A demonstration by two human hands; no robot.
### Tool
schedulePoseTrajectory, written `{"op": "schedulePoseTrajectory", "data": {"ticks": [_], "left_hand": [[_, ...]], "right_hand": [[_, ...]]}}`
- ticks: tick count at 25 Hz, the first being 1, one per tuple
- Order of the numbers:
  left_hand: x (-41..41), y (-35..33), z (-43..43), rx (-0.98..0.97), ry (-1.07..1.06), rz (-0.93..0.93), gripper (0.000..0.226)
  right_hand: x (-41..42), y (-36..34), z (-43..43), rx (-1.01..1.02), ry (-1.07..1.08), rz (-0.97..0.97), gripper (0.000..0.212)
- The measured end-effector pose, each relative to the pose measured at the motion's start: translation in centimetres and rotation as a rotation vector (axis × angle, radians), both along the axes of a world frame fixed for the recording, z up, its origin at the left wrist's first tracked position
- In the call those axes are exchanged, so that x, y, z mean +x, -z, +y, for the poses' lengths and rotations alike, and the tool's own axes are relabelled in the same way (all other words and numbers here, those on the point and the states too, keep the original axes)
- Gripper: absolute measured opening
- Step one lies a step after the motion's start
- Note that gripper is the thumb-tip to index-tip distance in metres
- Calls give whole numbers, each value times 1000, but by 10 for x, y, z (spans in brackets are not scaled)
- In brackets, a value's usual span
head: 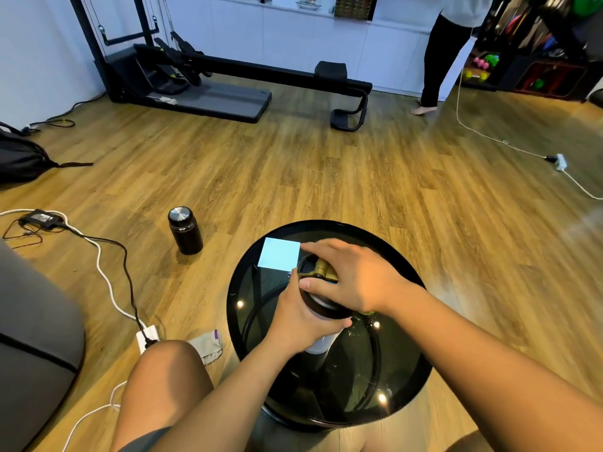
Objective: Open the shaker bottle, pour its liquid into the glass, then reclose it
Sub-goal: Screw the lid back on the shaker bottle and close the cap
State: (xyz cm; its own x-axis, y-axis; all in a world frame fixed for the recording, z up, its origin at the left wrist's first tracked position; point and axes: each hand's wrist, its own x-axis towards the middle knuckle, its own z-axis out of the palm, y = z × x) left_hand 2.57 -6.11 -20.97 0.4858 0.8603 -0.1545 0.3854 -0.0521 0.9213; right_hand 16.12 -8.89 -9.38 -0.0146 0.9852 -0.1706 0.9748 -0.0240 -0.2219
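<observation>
**Both hands on the shaker bottle at the table centre**

My left hand (pixel 298 316) is wrapped around the body of the shaker bottle (pixel 318 345), just below its dark lid (pixel 321 303). The bottle stands upright near the centre of the round black glass table (pixel 241 301). My right hand (pixel 350 278) lies over the lid from above, fingers curled around its rim and thumb against the near side, clasping it. A gold-coloured cap piece (pixel 321 269) on the lid shows past my right fingers at 12 o'clock.

A pale blue square card (pixel 280 254) lies flat on the table at 11 o'clock from the bottle, just beside my right fingertips. Part of a green-tinted glass (pixel 367 316) shows at 3 o'clock from the bottle, mostly hidden under my right wrist.

On the wooden floor (pixel 326 177), a black flask (pixel 185 230) stands upright at 10 o'clock from the table, well apart from it.
</observation>
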Motion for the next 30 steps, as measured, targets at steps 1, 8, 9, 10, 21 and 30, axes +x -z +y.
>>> {"op": "schedulePoseTrajectory", "data": {"ticks": [1, 8, 9, 10, 21, 30], "left_hand": [[1, 0, -1, 3, -9, -1, 108], [5, 2, -6, 22, -65, 1, 81], [4, 0, -7, 27, -63, -8, 81], [4, -1, -7, 32, -60, -13, 81], [4, -4, -10, 43, -73, -67, 83], [4, -4, -9, 17, -73, -91, 81]], "right_hand": [[-1, 2, 0, -6, 10, 12, 74], [-12, 7, -2, 52, 174, 26, 67], [-14, 7, -2, 60, 192, 29, 66], [-15, 7, -3, 66, 210, 31, 65], [-23, 13, -2, 84, 332, 6, 63], [-28, 13, -3, 128, 370, -4, 63]]}}
